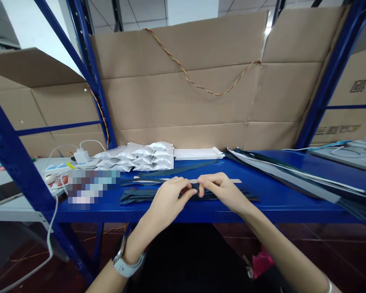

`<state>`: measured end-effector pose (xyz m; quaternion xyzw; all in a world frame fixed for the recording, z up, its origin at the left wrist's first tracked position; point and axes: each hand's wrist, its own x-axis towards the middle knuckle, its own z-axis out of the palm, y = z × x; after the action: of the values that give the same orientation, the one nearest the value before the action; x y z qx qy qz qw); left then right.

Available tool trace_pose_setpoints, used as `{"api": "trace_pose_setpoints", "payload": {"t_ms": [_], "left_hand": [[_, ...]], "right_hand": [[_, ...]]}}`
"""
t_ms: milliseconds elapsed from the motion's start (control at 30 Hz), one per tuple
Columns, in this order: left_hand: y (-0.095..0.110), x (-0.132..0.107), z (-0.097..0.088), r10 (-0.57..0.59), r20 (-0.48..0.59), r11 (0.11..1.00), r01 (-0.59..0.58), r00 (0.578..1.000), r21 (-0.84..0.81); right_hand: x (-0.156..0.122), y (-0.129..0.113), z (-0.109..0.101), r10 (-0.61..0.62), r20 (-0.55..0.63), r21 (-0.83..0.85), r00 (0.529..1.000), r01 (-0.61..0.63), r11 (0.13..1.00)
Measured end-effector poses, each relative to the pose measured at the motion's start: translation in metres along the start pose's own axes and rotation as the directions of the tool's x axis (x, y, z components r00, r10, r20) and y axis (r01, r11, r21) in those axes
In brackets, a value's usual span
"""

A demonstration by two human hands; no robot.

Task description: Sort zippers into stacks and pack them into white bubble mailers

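Note:
My left hand and my right hand meet over the blue shelf, fingers pinched on one dark narrow strip between them. A ring shows on my left hand and a watch on that wrist. Under the hands lies a low pile of dark green strips, reaching left and right. Just behind my fingers runs a pale tan strip. More dark strips lie farther back.
A stack of white pouches and a flat white box sit at the back of the shelf. Long grey and dark sheets spread to the right. Blue rack posts, a charger with cables and a phone stand left. Cardboard lines the back.

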<state>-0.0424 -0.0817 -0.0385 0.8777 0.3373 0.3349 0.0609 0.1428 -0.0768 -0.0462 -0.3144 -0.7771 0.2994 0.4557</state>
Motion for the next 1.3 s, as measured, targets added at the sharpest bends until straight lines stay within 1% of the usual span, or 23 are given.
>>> {"api": "trace_pose_setpoints", "payload": {"t_ms": [67, 133, 200, 267, 333, 400, 467, 533, 600, 667, 733, 767, 800, 867, 933, 1033, 1100, 1133, 1167, 1233, 1267, 1300], "left_hand": [[-0.004, -0.001, 0.002, 0.022, -0.027, 0.999, -0.021, 0.999, 0.034], [-0.008, -0.001, 0.002, 0.062, -0.041, 0.993, -0.058, 0.997, 0.099], [-0.008, -0.001, 0.002, 0.110, -0.053, 0.974, -0.096, 0.993, 0.206], [-0.007, -0.001, 0.003, 0.168, -0.051, 0.929, -0.141, 0.984, 0.342], [-0.006, -0.001, 0.003, 0.234, -0.021, 0.860, -0.197, 0.972, 0.470], [-0.009, 0.000, 0.000, 0.282, 0.027, 0.792, -0.248, 0.959, 0.557], [-0.018, 0.002, -0.009, 0.279, 0.056, 0.754, -0.255, 0.959, 0.606], [-0.034, 0.002, -0.026, 0.213, 0.040, 0.733, -0.187, 0.976, 0.655], [-0.058, -0.003, -0.052, 0.103, -0.015, 0.699, -0.061, 0.995, 0.713], [-0.084, -0.013, -0.082, -0.016, -0.062, 0.666, 0.057, 0.998, 0.743], [-0.108, -0.026, -0.110, -0.124, -0.156, 0.652, 0.200, 0.980, 0.731], [-0.117, -0.033, -0.122, -0.166, -0.162, 0.668, 0.231, 0.973, 0.707], [-0.125, -0.040, -0.132, -0.205, -0.150, 0.686, 0.252, 0.967, 0.682], [-0.134, -0.050, -0.144, -0.275, -0.092, 0.723, 0.269, 0.957, 0.636], [-0.139, -0.055, -0.147, -0.345, -0.028, 0.742, 0.291, 0.938, 0.604], [-0.141, -0.058, -0.142, -0.442, 0.108, 0.776, 0.319, 0.890, 0.544], [-0.144, -0.056, -0.136, -0.476, 0.213, 0.804, 0.324, 0.853, 0.499], [-0.145, -0.055, -0.133, -0.483, 0.238, 0.812, 0.330, 0.842, 0.481], [-0.147, -0.053, -0.129, -0.483, 0.237, 0.817, 0.337, 0.843, 0.468], [-0.153, -0.048, -0.119, -0.451, 0.164, 0.825, 0.339, 0.877, 0.452], [-0.157, -0.046, -0.114, -0.418, 0.117, 0.833, 0.328, 0.901, 0.446], [-0.162, -0.043, -0.108, -0.381, 0.078, 0.843, 0.311, 0.921, 0.439]], "right_hand": [[0.000, 0.001, 0.004, 0.021, -0.006, 0.058, 1.000, -0.021, 0.998], [0.000, 0.003, 0.006, 0.075, -0.056, 0.112, 0.996, -0.068, 0.991], [-0.001, 0.006, 0.008, 0.122, -0.076, 0.101, 0.990, -0.114, 0.988], [-0.001, 0.008, 0.010, 0.121, -0.031, 0.008, 0.992, -0.121, 0.993], [-0.001, 0.007, 0.011, 0.092, 0.005, -0.103, 0.996, -0.091, 0.991], [-0.001, 0.004, 0.008, 0.059, -0.011, -0.189, 0.998, -0.061, 0.980], [-0.002, 0.000, -0.002, 0.045, -0.054, -0.238, 0.998, -0.057, 0.970], [-0.005, -0.003, -0.022, 0.042, -0.134, -0.259, 0.990, -0.076, 0.963], [-0.012, -0.006, -0.050, 0.041, -0.265, -0.270, 0.963, -0.115, 0.956], [-0.021, -0.006, -0.081, 0.047, -0.409, -0.285, 0.912, -0.176, 0.942], [-0.031, -0.005, -0.107, 0.066, -0.496, -0.304, 0.866, -0.244, 0.921], [-0.035, -0.004, -0.117, 0.079, -0.506, -0.317, 0.859, -0.271, 0.909], [-0.039, -0.003, -0.124, 0.099, -0.491, -0.331, 0.865, -0.291, 0.898], [-0.042, 0.000, -0.131, 0.149, -0.425, -0.368, 0.893, -0.321, 0.873], [-0.042, 0.004, -0.131, 0.197, -0.354, -0.419, 0.914, -0.343, 0.841], [-0.039, 0.012, -0.129, 0.301, -0.215, -0.528, 0.929, -0.369, 0.765], [-0.039, 0.019, -0.130, 0.413, -0.122, -0.617, 0.902, -0.395, 0.680], [-0.039, 0.023, -0.131, 0.459, -0.112, -0.660, 0.881, -0.412, 0.628], [-0.039, 0.026, -0.132, 0.485, -0.134, -0.695, 0.864, -0.431, 0.576], [-0.041, 0.033, -0.135, 0.473, -0.225, -0.725, 0.852, -0.471, 0.504], [-0.041, 0.035, -0.136, 0.447, -0.261, -0.720, 0.855, -0.481, 0.501], [-0.042, 0.038, -0.136, 0.391, -0.301, -0.697, 0.870, -0.481, 0.532]]}}
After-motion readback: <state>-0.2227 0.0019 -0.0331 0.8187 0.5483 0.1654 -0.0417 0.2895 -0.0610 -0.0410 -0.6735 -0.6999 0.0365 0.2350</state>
